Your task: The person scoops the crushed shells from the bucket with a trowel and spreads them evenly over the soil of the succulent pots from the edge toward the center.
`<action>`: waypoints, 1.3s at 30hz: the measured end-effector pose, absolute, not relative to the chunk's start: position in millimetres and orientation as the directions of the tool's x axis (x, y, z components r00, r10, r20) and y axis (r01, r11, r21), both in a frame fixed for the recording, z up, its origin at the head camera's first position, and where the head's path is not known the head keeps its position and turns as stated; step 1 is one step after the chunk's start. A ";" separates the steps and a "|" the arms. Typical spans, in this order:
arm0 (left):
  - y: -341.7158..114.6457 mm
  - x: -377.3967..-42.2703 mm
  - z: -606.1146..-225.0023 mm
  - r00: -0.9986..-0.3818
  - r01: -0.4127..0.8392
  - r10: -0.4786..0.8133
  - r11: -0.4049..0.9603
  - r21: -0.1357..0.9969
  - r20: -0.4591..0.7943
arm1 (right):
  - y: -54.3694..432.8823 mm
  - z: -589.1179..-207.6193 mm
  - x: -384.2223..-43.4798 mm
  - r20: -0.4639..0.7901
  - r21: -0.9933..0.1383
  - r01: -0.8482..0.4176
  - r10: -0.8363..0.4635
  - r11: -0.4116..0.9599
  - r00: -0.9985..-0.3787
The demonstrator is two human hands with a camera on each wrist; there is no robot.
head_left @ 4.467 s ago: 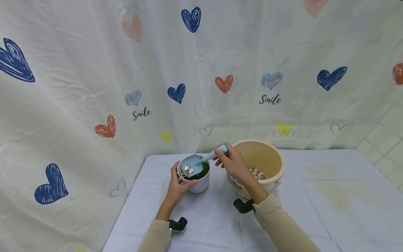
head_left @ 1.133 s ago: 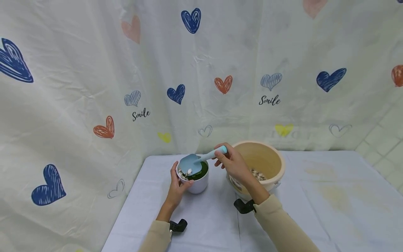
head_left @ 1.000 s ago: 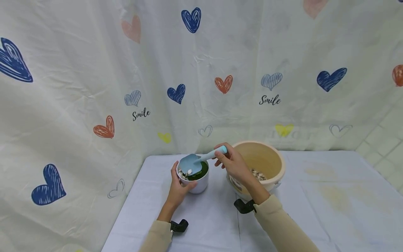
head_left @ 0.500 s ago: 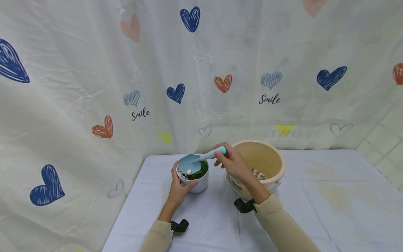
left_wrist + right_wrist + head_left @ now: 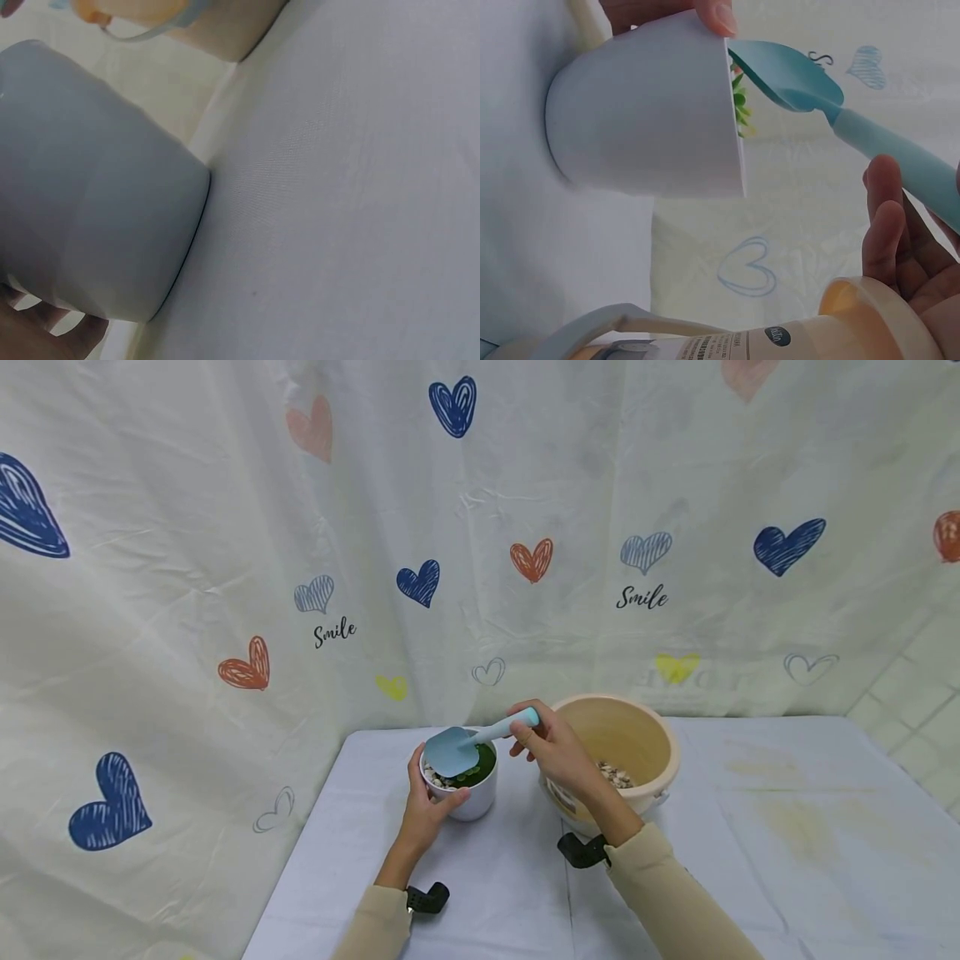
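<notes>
My left hand (image 5: 423, 817) grips the side of a white plant pot (image 5: 474, 803), thumb at the near rim and fingers round the left. Green leaves (image 5: 478, 768) fill its right part, and pale pebbles (image 5: 432, 777) lie along the left inside. Above the opening my right hand (image 5: 555, 747) holds a light blue hand trowel (image 5: 450, 752) by its handle. The trowel's blade tilts down to the left, with no pebbles showing on it, and hides part of the pot's contents. In the right wrist view the blade tip meets the pot's rim near the left thumb (image 5: 721, 18).
A cream bucket (image 5: 660, 739) stands behind and under my right forearm, with more pebbles (image 5: 615, 775) at its bottom. Its handle (image 5: 592, 321) hangs at the side in the right wrist view. A white cloth covers the table (image 5: 495, 893); a heart-printed curtain (image 5: 525, 618) hangs behind.
Earlier the trowel's blade carried pebbles over the pot; it has tipped, and they have slid off into the pot's left side. Both hands keep their grips and nearly their places.
</notes>
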State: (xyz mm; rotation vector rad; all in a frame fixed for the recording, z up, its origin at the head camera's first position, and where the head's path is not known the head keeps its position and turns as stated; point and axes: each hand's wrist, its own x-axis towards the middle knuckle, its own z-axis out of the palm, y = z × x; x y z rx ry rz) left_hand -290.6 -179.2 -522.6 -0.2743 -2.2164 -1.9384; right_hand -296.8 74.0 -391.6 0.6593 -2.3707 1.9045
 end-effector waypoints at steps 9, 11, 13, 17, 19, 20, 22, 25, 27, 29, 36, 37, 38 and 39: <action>-179.3 -289.6 -522.1 -0.965 0.261 0.032 0.131 0.956 0.259 | 73.7 -389.5 -293.3 0.274 -0.935 -0.323 -0.277 0.149 -0.921; -179.6 -288.2 -521.5 -0.967 0.256 0.032 0.131 0.958 0.254 | 73.6 -389.4 -292.6 0.269 -0.937 -0.317 -0.272 0.149 -0.924; -179.7 -287.0 -521.0 -0.968 0.250 0.032 0.125 0.960 0.248 | 74.1 -389.3 -291.9 0.265 -0.940 -0.311 -0.268 0.144 -0.926; -180.2 -285.6 -520.2 -0.970 0.241 0.039 0.122 0.963 0.238 | 75.5 -388.6 -290.8 0.266 -0.949 -0.299 -0.248 0.104 -0.931; -180.2 -285.8 -520.0 -0.971 0.237 0.045 0.123 0.964 0.233 | 76.2 -387.5 -290.1 0.267 -0.954 -0.290 -0.225 0.076 -0.937; -180.0 -285.7 -519.7 -0.972 0.233 0.045 0.124 0.964 0.230 | 76.4 -387.1 -290.0 0.269 -0.956 -0.287 -0.209 0.061 -0.940; -179.7 -285.6 -519.5 -0.975 0.223 0.042 0.131 0.966 0.219 | 76.9 -387.1 -290.6 0.273 -0.958 -0.283 -0.174 0.037 -0.946; -179.3 -285.2 -518.3 -0.978 0.209 0.036 0.154 0.966 0.206 | 77.9 -386.6 -291.2 0.285 -0.958 -0.286 -0.121 -0.009 -0.951; -179.5 -284.6 -516.4 -0.979 0.205 0.031 0.186 0.961 0.203 | 79.5 -386.9 -291.9 0.305 -0.952 -0.301 -0.087 -0.051 -0.949; -179.9 -283.2 -512.7 -0.979 0.203 0.024 0.229 0.952 0.203 | 82.4 -386.1 -290.9 0.321 -0.944 -0.314 -0.060 -0.100 -0.945; -185.7 -276.0 -485.8 -0.946 0.284 -0.048 0.354 0.891 0.320 | 107.2 -375.3 -283.6 0.369 -0.907 -0.365 0.024 -0.212 -0.929; -185.5 -273.7 -479.6 -0.936 0.297 -0.070 0.371 0.880 0.346 | 112.4 -372.6 -282.1 0.374 -0.901 -0.373 0.040 -0.222 -0.927; -184.7 -271.1 -473.2 -0.923 0.313 -0.091 0.384 0.869 0.373 | 117.9 -369.9 -280.4 0.379 -0.896 -0.382 0.058 -0.226 -0.923; -183.5 -267.9 -466.4 -0.911 0.326 -0.112 0.396 0.858 0.397 | 123.8 -367.5 -278.4 0.385 -0.892 -0.391 0.072 -0.225 -0.920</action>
